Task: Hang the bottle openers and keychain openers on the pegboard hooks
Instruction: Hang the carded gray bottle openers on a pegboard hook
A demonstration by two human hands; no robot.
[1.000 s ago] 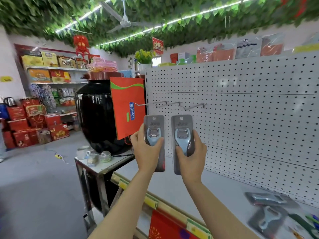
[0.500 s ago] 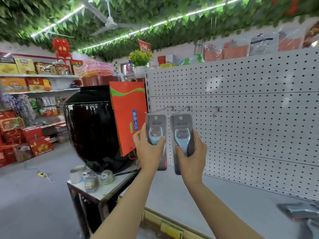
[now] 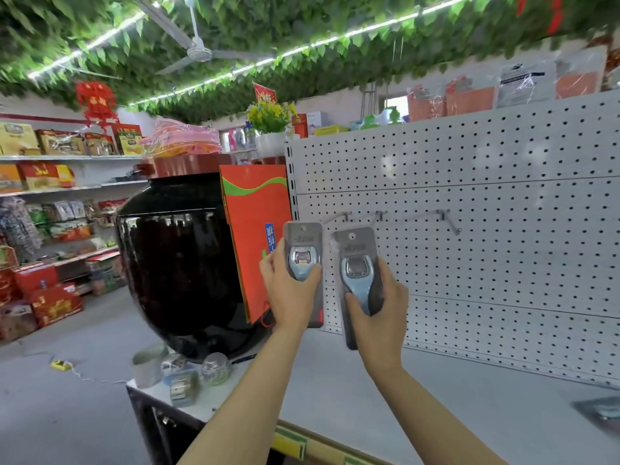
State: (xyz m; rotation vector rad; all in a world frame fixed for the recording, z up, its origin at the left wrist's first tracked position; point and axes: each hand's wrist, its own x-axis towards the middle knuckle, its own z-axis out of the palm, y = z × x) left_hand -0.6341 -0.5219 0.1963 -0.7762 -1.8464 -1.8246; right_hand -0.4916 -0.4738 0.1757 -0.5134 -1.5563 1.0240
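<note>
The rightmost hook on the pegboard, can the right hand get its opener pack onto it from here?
Probably yes: the rightmost hook is bare, and nothing lies between it and the right hand gripping its opener pack.

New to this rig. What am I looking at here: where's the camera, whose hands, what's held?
No robot here: a person wears one wide-angle camera on the head, looking forward and down, so both arms enter from below. The left hand grips one carded bottle opener; the right hand grips a second carded bottle opener. Both are raised toward three bare metal hooks on the white pegboard. Below is a grey shelf; something blurred lies at its right edge. A big black jar stands to the left.
</note>
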